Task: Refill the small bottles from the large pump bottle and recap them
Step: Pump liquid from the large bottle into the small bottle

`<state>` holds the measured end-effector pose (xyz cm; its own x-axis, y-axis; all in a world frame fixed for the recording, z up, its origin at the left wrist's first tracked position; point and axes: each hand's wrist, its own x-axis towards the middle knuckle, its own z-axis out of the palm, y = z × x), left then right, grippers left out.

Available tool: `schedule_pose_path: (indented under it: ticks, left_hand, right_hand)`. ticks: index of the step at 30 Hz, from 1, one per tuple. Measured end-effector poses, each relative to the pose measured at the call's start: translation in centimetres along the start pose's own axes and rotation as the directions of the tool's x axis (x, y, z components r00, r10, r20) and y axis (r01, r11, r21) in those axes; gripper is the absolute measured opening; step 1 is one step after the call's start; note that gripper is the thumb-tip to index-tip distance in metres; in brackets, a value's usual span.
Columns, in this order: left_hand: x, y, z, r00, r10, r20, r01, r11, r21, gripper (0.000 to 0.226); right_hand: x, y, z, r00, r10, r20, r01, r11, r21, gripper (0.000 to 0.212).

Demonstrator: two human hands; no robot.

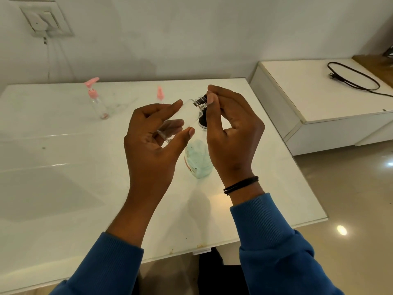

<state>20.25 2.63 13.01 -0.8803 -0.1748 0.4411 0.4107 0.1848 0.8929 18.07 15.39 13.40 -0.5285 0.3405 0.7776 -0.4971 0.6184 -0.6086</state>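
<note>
While both hands hovered above the glossy white tabletop, a small clear bottle with a pink pump top stood upright well to the left of the left hand, far back near the wall. A second pink pump head showed just beyond the left hand's fingertips; its bottle could not be made out.

The left hand curled around a small clear glass bottle, thumb under it and fingers over it, the bottle tilted with its neck pointing up and right. At that neck the right hand pinched a small black cap between thumb and forefinger, its other fingers loosely bent. Whether the cap was seated on the threads or only touching them could not be told.

Beneath and between the two hands stood the large clear pump bottle holding pale blue-green liquid, its black pump head partly hidden behind the right thumb. A black cord bracelet circled the right wrist above a blue ribbed sleeve. Far right of the right hand, a black cable lay looped on a low white cabinet.
</note>
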Motion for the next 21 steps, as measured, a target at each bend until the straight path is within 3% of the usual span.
schedule_pose_path:
  ticks: [7,21]
  left_hand:
    - [-0.2,-0.1,-0.1,0.999,-0.019,-0.028,0.019,1.000,0.006,0.044]
    - [-0.5,0.0,0.0,0.996,-0.049,-0.068,0.048,0.999,-0.016,0.042]
  right_hand:
    - [-0.1,0.2,0.2,0.999,-0.051,-0.014,0.050,0.997,-0.059,0.014]
    - [0.9,-0.3,0.1,0.997,-0.072,-0.021,0.069,0.991,-0.112,0.022]
